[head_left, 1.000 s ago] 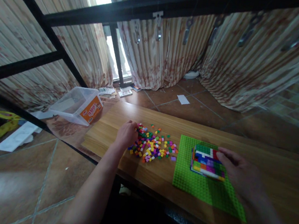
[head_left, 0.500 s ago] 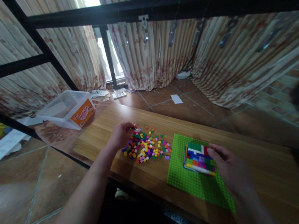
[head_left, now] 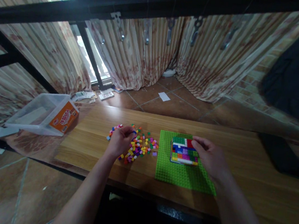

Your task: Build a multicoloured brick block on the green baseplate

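My left hand [head_left: 120, 142] hovers over a pile of small colourful toy bricks [head_left: 141, 149]. Its thumb and fingers are pinched on a small blue brick [head_left: 134, 132]. To the right lies a green studded baseplate [head_left: 162, 170], and on it sits a rectangular block of multicoloured bricks [head_left: 184, 152]. The fingers of my right hand [head_left: 210, 157] are closed at the block's upper right corner, by a red brick. Part of the block's right side is hidden behind that hand.
The wooden table [head_left: 92, 134] carries a dark flat object [head_left: 283, 155] at the right. A clear plastic bin [head_left: 37, 112] with an orange label stands to the left. A black metal rail [head_left: 141, 3] with hanging hooks runs across, before the curtains [head_left: 150, 57].
The view has turned right, so the scene sits farther left. My left hand has moved from the pile's left edge rightward over it. My right hand stays at the block's corner.
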The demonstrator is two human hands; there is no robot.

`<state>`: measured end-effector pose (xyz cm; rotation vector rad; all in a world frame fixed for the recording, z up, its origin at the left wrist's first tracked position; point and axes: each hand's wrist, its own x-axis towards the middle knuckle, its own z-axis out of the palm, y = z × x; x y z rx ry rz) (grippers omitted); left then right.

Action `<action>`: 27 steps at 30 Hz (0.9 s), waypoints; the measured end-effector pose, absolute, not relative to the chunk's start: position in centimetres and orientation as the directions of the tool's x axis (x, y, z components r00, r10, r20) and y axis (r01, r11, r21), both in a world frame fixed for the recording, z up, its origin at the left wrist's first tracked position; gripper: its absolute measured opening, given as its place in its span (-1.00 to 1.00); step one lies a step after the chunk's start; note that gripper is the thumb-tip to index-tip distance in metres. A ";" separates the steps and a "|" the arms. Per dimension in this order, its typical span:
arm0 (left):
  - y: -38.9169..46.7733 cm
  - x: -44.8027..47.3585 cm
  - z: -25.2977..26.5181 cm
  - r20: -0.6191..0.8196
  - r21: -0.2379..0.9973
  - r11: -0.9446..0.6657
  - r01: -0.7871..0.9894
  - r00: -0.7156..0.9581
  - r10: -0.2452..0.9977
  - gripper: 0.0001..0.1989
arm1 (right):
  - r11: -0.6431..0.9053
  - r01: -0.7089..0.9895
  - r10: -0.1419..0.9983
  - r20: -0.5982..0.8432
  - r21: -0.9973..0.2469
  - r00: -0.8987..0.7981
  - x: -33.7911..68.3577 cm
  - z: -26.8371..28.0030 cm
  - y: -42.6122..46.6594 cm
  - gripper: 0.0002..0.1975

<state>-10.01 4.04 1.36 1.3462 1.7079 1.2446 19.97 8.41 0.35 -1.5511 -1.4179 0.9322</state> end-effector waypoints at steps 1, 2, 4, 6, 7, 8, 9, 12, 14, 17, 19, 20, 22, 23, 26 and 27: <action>4.0 -10.0 1.4 0.080 0.915 0.041 0.401 -0.280 0.957 -0.90 | -0.038 0.388 0.995 0.000 -0.921 0.098 20.0 0.5 8.4 -0.61; 4.0 -10.0 1.4 0.080 0.895 0.051 0.443 -0.273 0.959 -0.90 | -0.041 0.386 0.995 -0.001 -0.922 0.102 19.9 0.6 8.4 -0.62; 3.9 -10.1 1.5 0.076 0.844 0.074 0.531 -0.255 0.964 -0.89 | -0.038 0.380 0.995 -0.001 -0.924 0.097 20.0 0.6 8.4 -0.63; 3.7 -10.2 1.7 0.069 0.784 0.097 0.613 -0.241 0.968 -0.89 | -0.030 0.378 0.996 0.005 -0.926 0.090 20.0 0.6 8.5 -0.63; 3.6 -10.3 1.8 0.070 0.756 0.104 0.647 -0.238 0.969 -0.89 | -0.022 0.377 0.996 0.011 -0.926 0.086 20.1 0.5 8.5 -0.63; 3.5 -10.4 1.8 0.075 0.732 0.106 0.673 -0.235 0.969 -0.88 | -0.013 0.380 0.996 0.020 -0.925 0.084 20.1 0.4 8.5 -0.63; 3.5 -10.5 1.9 0.084 0.714 0.103 0.692 -0.232 0.969 -0.88 | -0.006 0.384 0.996 0.028 -0.923 0.083 20.1 0.4 8.5 -0.63; 3.4 -10.8 1.9 0.118 0.697 0.069 0.714 -0.210 0.971 -0.89 | -0.006 0.393 0.996 0.029 -0.920 0.084 20.1 0.4 8.5 -0.63; 3.4 -10.9 1.9 0.136 0.694 0.041 0.719 -0.186 0.973 -0.89 | -0.018 0.393 0.996 0.016 -0.919 0.082 20.0 0.5 8.5 -0.62; 3.4 -10.4 2.0 0.136 0.694 -0.001 0.720 -0.129 0.982 -0.88 | -0.008 0.381 0.997 0.023 -0.925 0.076 20.0 0.7 8.4 -0.63; 3.5 -9.5 2.1 0.116 0.719 -0.047 0.694 -0.053 0.992 -0.85 | 0.007 0.367 0.997 0.037 -0.930 0.074 20.0 0.7 8.5 -0.66; 3.5 -8.8 2.1 0.108 0.739 -0.076 0.669 -0.007 0.994 -0.84 | 0.014 0.362 0.996 0.043 -0.932 0.073 20.0 0.6 8.5 -0.67; 3.6 -7.2 2.2 0.103 0.786 -0.126 0.605 0.072 0.992 -0.82 | 0.024 0.359 0.996 0.054 -0.933 0.073 20.0 0.6 8.5 -0.69; 3.7 -6.4 2.1 0.100 0.808 -0.139 0.573 0.100 0.990 -0.81 | 0.027 0.361 0.996 0.058 -0.932 0.074 20.0 0.5 8.6 -0.69; 3.8 -3.9 2.0 0.094 0.850 -0.157 0.503 0.149 0.984 -0.79 | 0.024 0.360 0.995 0.056 -0.933 0.079 20.0 0.3 8.6 -0.70; 3.8 -3.2 2.0 0.096 0.853 -0.167 0.495 0.165 0.982 -0.78 | 0.017 0.356 0.996 0.048 -0.934 0.078 20.0 0.2 8.6 -0.70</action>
